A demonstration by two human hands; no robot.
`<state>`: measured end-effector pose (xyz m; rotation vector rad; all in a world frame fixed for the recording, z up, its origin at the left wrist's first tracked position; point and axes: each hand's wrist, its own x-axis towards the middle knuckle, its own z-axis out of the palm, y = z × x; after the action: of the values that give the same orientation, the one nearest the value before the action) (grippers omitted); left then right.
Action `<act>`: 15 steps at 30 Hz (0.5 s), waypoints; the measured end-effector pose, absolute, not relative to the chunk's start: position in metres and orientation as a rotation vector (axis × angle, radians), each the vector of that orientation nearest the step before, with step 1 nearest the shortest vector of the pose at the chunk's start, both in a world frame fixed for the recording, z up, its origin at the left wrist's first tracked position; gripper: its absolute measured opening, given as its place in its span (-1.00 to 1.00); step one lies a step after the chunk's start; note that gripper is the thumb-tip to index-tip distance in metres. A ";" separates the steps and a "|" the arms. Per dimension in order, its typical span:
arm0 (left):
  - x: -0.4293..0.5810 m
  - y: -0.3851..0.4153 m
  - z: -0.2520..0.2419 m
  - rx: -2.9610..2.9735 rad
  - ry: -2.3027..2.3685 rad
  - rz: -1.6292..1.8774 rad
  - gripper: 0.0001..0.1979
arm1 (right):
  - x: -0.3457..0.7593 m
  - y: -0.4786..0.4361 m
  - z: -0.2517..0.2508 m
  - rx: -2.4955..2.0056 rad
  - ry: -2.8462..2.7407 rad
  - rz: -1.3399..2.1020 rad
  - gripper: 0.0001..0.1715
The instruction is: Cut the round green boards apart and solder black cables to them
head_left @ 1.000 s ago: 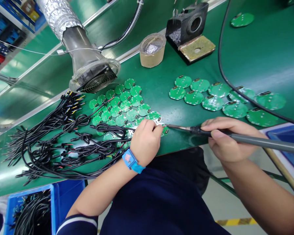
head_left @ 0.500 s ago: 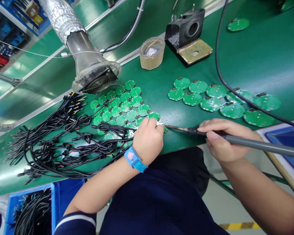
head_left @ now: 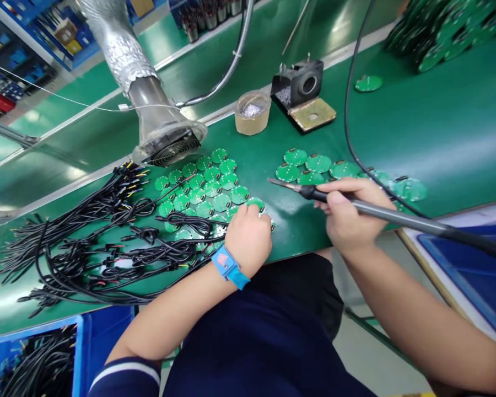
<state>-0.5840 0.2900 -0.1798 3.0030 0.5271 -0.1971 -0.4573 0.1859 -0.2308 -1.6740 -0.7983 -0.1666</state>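
Observation:
In my right hand point(head_left: 351, 212) is a soldering iron point(head_left: 400, 220), gripped near its black collar. Its tip points left and sits apart from the boards, above the bare green mat. My left hand point(head_left: 248, 237) is closed, knuckles up, at the lower right corner of a block of round green circuit boards point(head_left: 221, 202). Whatever its fingertips pinch is hidden beneath the hand. A black cable point(head_left: 194, 222) lies coiled over the boards just left of it. A second group of round boards point(head_left: 318, 163) lies beyond the iron, partly covered by my right hand.
Bundled black cables point(head_left: 78, 198) spread across the left of the bench. A fume extractor point(head_left: 169, 146) hangs over the back. Behind the boards stand a tape-roll cup point(head_left: 252, 122) and an iron stand with sponge point(head_left: 303, 94). The iron's cord point(head_left: 348, 110) arches at right. A blue bin point(head_left: 78, 353) holds cables.
The soldering iron's tip has lifted away from beside my left hand, up toward the back of the bench. My left hand keeps nearly the same place and stays closed. The view has shifted slightly.

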 end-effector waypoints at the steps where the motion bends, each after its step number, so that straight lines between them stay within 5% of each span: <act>1: -0.585 0.289 -0.180 2.997 0.538 -0.171 -0.76 | -0.456 0.196 -0.224 -1.638 -0.824 -0.179 -0.76; 4: -0.591 0.287 -0.180 2.980 0.559 -0.117 -0.77 | -0.456 0.230 -0.207 -1.574 -1.028 -0.157 -0.84; 8: -0.600 0.290 -0.184 2.915 0.531 -0.086 -0.82 | -0.458 0.266 -0.203 -1.527 -1.304 -0.013 -0.61; 15: -0.606 0.301 -0.184 2.546 0.640 0.013 -0.56 | -0.457 0.276 -0.211 -1.466 -1.334 -0.144 -0.68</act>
<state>-0.6063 0.3014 -0.1839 2.5457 0.6396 0.0130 -0.4572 0.2763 -0.2110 -1.4657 -1.3338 -0.1443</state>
